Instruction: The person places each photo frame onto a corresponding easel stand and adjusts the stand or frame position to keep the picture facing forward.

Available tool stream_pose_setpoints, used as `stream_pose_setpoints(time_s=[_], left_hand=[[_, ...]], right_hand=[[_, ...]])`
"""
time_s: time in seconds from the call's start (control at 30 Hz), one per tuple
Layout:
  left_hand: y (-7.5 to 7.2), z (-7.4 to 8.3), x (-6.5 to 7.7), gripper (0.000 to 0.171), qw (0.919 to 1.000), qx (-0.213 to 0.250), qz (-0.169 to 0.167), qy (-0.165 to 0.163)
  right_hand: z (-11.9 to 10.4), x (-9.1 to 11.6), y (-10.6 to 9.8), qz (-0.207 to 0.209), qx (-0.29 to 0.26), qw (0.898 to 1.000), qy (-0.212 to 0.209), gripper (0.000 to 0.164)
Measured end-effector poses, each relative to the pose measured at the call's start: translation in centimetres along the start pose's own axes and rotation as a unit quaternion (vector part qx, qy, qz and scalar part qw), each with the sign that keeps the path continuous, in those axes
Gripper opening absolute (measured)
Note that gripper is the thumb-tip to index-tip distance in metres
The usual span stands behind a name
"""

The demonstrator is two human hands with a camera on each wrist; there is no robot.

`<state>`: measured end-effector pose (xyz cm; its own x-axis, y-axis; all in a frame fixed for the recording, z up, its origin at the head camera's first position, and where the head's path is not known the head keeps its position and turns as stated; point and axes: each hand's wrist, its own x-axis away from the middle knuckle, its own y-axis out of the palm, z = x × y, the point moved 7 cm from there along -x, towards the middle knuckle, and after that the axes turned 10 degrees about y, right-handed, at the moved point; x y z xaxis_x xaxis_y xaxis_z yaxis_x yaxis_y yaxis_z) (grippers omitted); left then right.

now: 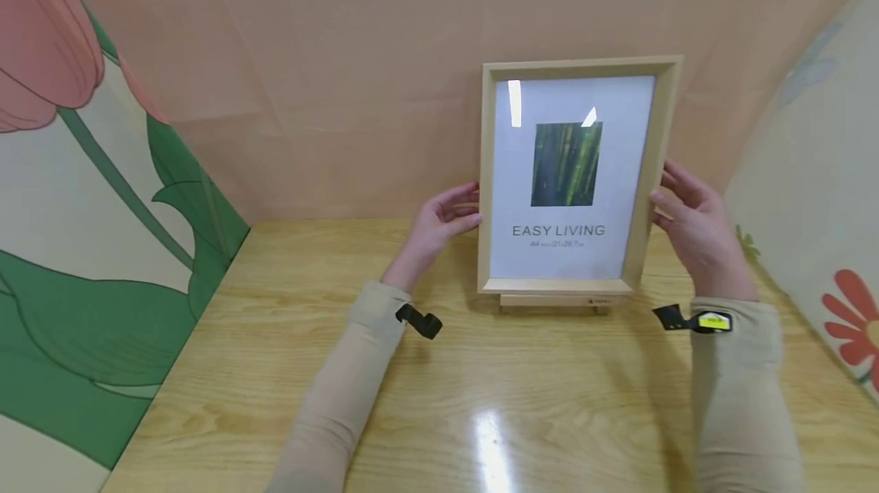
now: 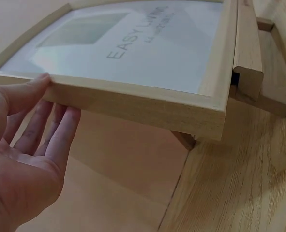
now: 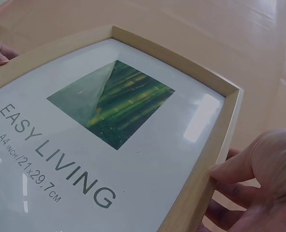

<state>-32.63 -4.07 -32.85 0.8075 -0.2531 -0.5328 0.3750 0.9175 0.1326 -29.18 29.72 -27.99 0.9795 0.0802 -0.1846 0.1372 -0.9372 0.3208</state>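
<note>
A light wooden picture frame (image 1: 556, 285) leans back on a small wooden easel stand (image 1: 549, 301) and faces me. Behind its glazing lies a white sheet with a green bamboo picture (image 1: 566, 165) and the words EASY LIVING. With thumb on the front edge and fingers behind, my left hand (image 1: 439, 220) pinches the frame's left side rail (image 2: 133, 104). My right hand (image 1: 700, 230) grips the right side rail (image 3: 201, 186) about halfway down, its fingertips partly hidden behind the frame. In the left wrist view, the frame's lower edge meets the stand's front ledge (image 2: 249, 63).
The stand is on a wood-grain table (image 1: 288, 371) near its back edge. Behind rises a pinkish cloth backdrop (image 1: 357, 96). A panel with a large tulip (image 1: 41, 43) borders the left, and a pale panel with a red flower (image 1: 851, 317) borders the right.
</note>
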Motion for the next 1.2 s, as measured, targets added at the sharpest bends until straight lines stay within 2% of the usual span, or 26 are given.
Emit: stream_pose_setpoints(time_s=[0.33, 0.57, 0.67, 0.87, 1.07, 1.2], left_hand=[[0.6, -0.1, 0.0, 0.054, 0.9999, 0.011, 0.003, -0.013], [0.4, -0.2, 0.1, 0.053, 0.9998, 0.012, 0.009, -0.013], [0.3, -0.3, 0.4, 0.048, 0.9993, 0.017, 0.017, -0.030], [0.1, -1.0, 1.9, 0.038, 0.9946, 0.046, 0.018, -0.091], [-0.1, -2.6, 3.9, 0.038, 0.9884, 0.060, -0.014, -0.139], [-0.4, -3.7, 5.4, 0.042, 0.9841, 0.066, -0.011, -0.164]], right_hand=[[-0.2, -0.3, -0.5, -0.005, -0.026, 1.000, 0.004, 0.052], [-0.2, -0.5, -0.4, -0.015, -0.023, 1.000, 0.007, 0.052], [0.0, -0.5, -0.4, -0.007, -0.001, 1.000, 0.016, 0.052], [0.4, 0.4, -1.3, 0.008, 0.073, 0.995, 0.068, 0.050], [1.9, 2.1, -3.6, 0.002, 0.054, 0.990, 0.132, 0.037], [3.4, 3.6, -5.2, -0.016, 0.064, 0.986, 0.152, 0.029]])
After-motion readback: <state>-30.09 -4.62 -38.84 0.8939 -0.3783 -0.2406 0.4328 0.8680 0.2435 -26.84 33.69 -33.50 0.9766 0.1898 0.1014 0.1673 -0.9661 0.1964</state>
